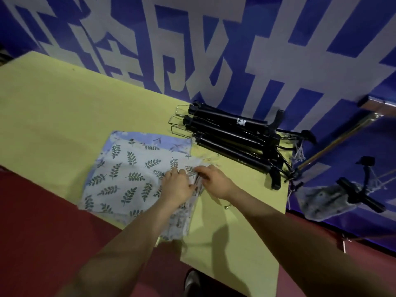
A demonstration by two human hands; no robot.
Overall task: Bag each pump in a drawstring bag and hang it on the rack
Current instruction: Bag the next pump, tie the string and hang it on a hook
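Yellow bench [64, 103] with black pumps [229, 139] piled beyond the hands.
Left hand [179, 186] and right hand [216, 181] pinch the leaf-print bag's [128, 174] right edge.

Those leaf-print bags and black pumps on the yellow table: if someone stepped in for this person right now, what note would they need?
Left hand: fingers curled on the open edge of the top leaf-print bag, in a pinching grip.
Right hand: pinches the same edge from the other side; both seem to be parting the mouth.
Bags: a flat stack on the yellow table, a blue one underneath.
Pumps: piled black, beyond the bags, none in hand.
Rack: to the right; one bagged pump appears to hang there.
Left to do: open this bag, slide a pump in, draw it shut, hang it, repeat.
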